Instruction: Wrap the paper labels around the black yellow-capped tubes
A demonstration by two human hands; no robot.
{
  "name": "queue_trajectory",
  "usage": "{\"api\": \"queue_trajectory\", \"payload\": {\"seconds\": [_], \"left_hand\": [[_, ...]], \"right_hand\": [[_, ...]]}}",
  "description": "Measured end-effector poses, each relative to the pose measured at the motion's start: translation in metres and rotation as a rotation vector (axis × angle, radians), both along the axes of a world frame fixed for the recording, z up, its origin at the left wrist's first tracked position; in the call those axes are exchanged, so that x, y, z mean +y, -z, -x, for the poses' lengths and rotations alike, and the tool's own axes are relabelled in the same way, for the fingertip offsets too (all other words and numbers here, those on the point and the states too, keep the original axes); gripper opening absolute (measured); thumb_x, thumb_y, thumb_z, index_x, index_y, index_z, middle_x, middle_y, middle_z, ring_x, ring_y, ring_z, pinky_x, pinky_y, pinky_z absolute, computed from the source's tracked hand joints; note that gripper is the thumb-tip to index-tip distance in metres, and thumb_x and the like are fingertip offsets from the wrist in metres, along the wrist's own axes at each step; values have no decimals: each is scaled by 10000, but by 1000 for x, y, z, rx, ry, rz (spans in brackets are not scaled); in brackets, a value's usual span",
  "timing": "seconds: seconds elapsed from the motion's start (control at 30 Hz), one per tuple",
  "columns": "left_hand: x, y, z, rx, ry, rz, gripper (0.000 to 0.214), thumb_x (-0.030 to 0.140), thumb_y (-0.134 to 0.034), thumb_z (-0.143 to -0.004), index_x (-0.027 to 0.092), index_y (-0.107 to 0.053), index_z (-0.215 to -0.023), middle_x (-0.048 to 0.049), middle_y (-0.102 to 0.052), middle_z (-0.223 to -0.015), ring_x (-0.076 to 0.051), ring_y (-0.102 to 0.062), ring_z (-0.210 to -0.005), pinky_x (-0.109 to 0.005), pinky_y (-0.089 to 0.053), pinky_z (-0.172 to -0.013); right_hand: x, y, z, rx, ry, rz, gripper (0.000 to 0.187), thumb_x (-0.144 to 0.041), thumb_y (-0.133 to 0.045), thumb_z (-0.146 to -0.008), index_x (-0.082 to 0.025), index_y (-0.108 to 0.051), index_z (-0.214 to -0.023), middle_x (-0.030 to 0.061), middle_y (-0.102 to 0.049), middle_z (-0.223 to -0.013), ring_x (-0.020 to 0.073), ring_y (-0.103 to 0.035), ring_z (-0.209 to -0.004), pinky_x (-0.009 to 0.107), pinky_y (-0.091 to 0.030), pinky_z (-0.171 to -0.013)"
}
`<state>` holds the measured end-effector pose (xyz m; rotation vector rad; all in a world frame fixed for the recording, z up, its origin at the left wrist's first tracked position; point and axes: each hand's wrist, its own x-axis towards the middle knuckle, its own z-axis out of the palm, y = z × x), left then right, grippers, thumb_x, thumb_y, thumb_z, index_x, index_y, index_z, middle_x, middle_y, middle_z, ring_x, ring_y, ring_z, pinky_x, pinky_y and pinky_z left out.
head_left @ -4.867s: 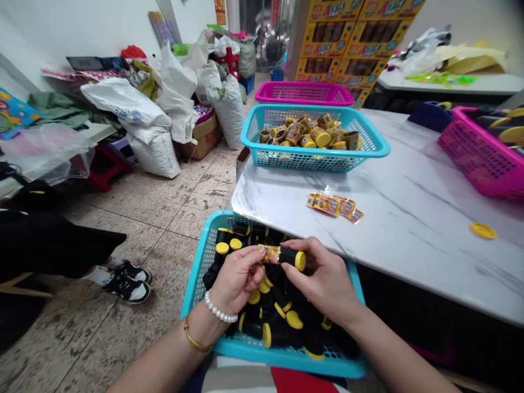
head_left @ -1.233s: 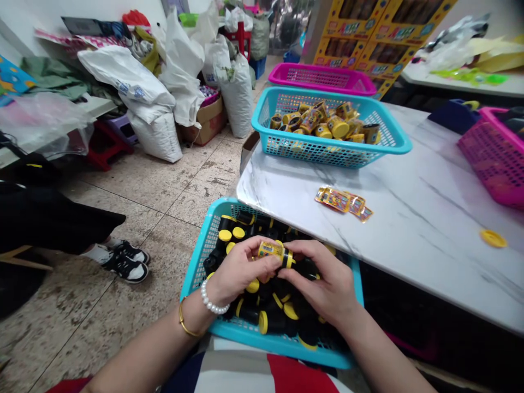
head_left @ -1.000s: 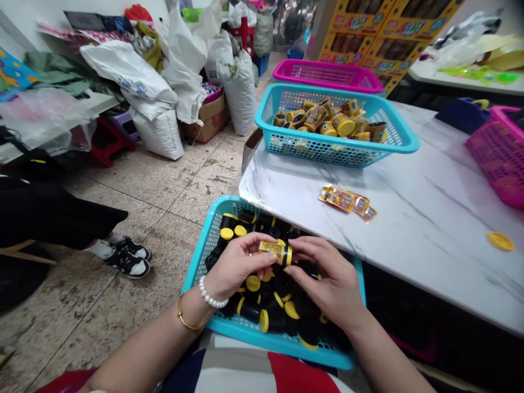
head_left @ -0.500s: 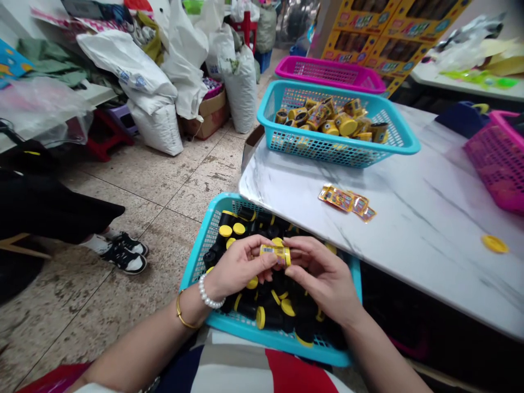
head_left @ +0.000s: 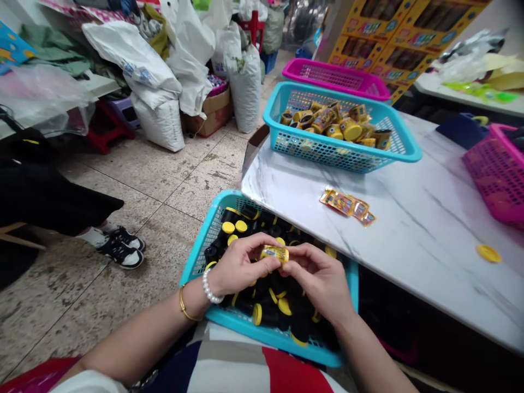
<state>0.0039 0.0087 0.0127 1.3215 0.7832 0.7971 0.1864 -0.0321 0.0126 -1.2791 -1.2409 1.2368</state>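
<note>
My left hand [head_left: 241,265] and my right hand [head_left: 321,278] both grip a small canister [head_left: 275,253] with a yellow printed wrapper, one at each end. It lies on its side between my fingertips. Below them is a blue basket [head_left: 229,330] filled with black canisters [head_left: 268,315] with yellow lids, partly hidden by my hands. On the table to the right lies a small fanned pile of printed plastic wrappers [head_left: 346,204].
The white marbled table [head_left: 409,240] carries a second blue basket [head_left: 339,153] of wrapped canisters, a loose yellow lid [head_left: 488,253] and pink baskets [head_left: 495,169]. A seated person's shoes [head_left: 123,248] show at left. White sacks [head_left: 159,117] stand on the floor.
The canister has turned a little in my fingers, and its wrapper shows a different side. Both hands still hold it above the basket. The view has shifted slightly.
</note>
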Motion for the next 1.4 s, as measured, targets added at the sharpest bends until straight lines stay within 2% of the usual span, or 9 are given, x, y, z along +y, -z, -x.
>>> {"api": "queue_trajectory", "payload": {"seconds": [0.2, 0.37, 0.6, 0.7, 0.8, 0.9, 1.13, 1.27, 1.4], "left_hand": [[4, 1, 2, -136, 135, 363, 394, 512, -636, -834, 132, -584, -922, -21, -640, -692, -59, -519, -481, -152, -384, -436], [1, -2, 1, -226, 227, 572, 393, 521, -672, -803, 160, -551, -901, 8, -624, -581, -64, -504, -382, -140, -383, -361], [-2, -4, -9, -204, 96, 591, 433, 554, -676, -773, 138, -557, -789, -20, -633, -632, -52, -501, -410, -131, -361, -365], [-5, -4, -13, -214, 64, 590, 439, 555, -678, -774, 141, -532, -760, 23, -553, -543, -50, -465, -403, -133, -333, -370], [-8, 0, -15, -252, 43, 574, 421, 553, -639, -816, 149, -528, -863, 31, -555, -594, -46, -464, -420, -135, -322, -384], [-10, 7, -16, -241, 32, 566, 483, 606, -607, -813, 164, -522, -988, 7, -603, -643, -56, -474, -420, -145, -295, -378], [-16, 13, -1, -74, 68, 441, 500, 607, -652, -773, 143, -570, -940, -5, -613, -661, -57, -465, -440, -164, -292, -401], [-17, 3, 14, -6, 13, 422, 439, 540, -647, -809, 133, -576, -957, -4, -607, -683, -70, -489, -506, -178, -327, -455], [-18, 3, 24, 17, -2, 391, 386, 487, -629, -841, 138, -572, -998, -8, -611, -724, -87, -518, -564, -198, -379, -512]], "right_hand": [[4, -9, -8, 107, -176, -52, 259, -190, -702, -822, -277, -720, -1065, 58, -598, -1131, 165, -672, -856, 293, -609, -711], [0, -3, -4, 191, -91, -78, 182, -139, -724, -788, -276, -758, -903, 34, -572, -1028, 140, -666, -740, 283, -628, -595], [-1, -6, -4, 91, -71, -103, 156, -169, -711, -803, -250, -720, -936, 44, -604, -1068, 126, -668, -706, 266, -609, -625], [-5, -15, 2, -116, -139, -171, 338, -156, -697, -797, -266, -641, -1112, 55, -639, -1054, 168, -675, -811, 286, -600, -701], [0, -29, 1, -383, -193, -350, 314, -113, -637, -794, -246, -653, -1078, 61, -672, -1006, 181, -674, -848, 259, -593, -675], [25, -54, -22, -606, -55, -537, 267, -135, -623, -807, -233, -675, -1050, 65, -705, -1018, 186, -685, -871, 267, -595, -697], [145, -119, -136, -950, 775, -691, 327, -393, -683, -788, -157, -712, -1013, 96, -747, -906, 216, -714, -760, 313, -548, -703], [188, -117, -170, -969, 664, -534, 488, -428, -638, -807, -107, -654, -1174, 153, -710, -1096, 246, -702, -926, 306, -507, -748], [159, -104, -147, -1039, 565, -597, 478, -414, -592, -861, -106, -636, -1224, 158, -704, -1087, 255, -687, -957, 334, -503, -777]]}}
